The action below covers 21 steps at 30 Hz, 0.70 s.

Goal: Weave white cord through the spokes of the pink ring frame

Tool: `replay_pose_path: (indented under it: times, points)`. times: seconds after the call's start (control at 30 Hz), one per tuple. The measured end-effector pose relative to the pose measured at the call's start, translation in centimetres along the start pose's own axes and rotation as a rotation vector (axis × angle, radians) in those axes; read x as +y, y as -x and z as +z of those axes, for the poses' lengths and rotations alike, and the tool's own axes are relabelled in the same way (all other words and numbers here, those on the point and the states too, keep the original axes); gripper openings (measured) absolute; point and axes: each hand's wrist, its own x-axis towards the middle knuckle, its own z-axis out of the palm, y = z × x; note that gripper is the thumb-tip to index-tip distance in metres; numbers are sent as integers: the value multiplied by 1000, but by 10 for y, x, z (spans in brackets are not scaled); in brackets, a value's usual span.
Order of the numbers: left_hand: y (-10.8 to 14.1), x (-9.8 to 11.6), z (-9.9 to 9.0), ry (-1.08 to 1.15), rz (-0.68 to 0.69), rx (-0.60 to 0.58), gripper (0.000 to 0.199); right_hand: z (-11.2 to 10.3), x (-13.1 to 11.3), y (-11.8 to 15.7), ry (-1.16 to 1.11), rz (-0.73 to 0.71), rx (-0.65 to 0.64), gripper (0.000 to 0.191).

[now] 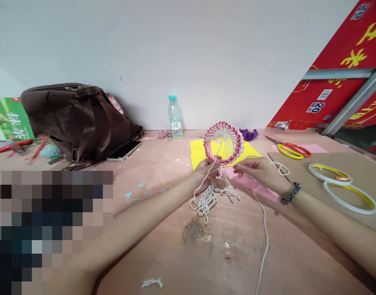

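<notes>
My left hand (208, 169) grips the lower edge of a round pink-and-white ring (207, 144), held upright above the table. White cord wraps the ring's rim, and strands run across its opening. A tangled bunch of white cord (206, 200) hangs beneath my left hand. To the right of the ring's lower edge, my right hand (252, 170) has its fingers pinched together at the cord; exactly what lies between the fingertips is too small to make out. A long length of the cord trails down from near the right hand to the front edge of the view.
Yellow sheet (197, 153) and pink paper lie behind the hands. Scissors (289, 149) and two tape rolls (350, 198) are at right, beside red boxes (317, 98). A water bottle (175, 116) stands by the wall. Left are a brown bag (74, 119) and a phone (124, 150).
</notes>
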Motion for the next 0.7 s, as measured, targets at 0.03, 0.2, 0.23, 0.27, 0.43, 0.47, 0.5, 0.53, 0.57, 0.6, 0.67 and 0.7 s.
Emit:
replay_pose_path:
  times: [0.03,0.2,0.23,0.27,0.43,0.47,0.5,0.53,0.57,0.6,0.67,0.7]
  points:
    - [0,0,0,-4,9,-5,50,-10,9,-1,28,70,111,35]
    - [-2,-2,-2,-7,26,-31,49,-66,65,-2,206,294,606,24]
    - [-2,-2,-2,-3,15,-37,49,-69,69,-1,233,267,643,23]
    - [-2,-1,-3,0,3,-41,50,-67,67,0,259,228,667,29]
    - [-1,-1,-2,-33,-16,-48,55,-7,9,11,208,-54,295,35]
    - [-1,-1,-2,-40,-23,-56,56,5,-4,13,179,-100,142,25]
    - [-1,-2,-2,-43,-27,-61,56,14,-12,14,166,-153,27,22]
    - [-1,-2,-3,-46,-27,-60,56,17,-16,15,156,-182,-36,28]
    - [-2,-3,-3,-48,-21,-54,56,15,-14,14,160,-186,-35,34]
    - [-3,-3,-4,-51,-10,-48,56,8,-7,13,176,-164,20,38]
    - [-4,-4,-5,-59,18,-36,55,-19,19,9,251,-40,248,38]
    - [-5,-5,-5,-61,31,-31,55,-34,35,7,324,47,395,38]
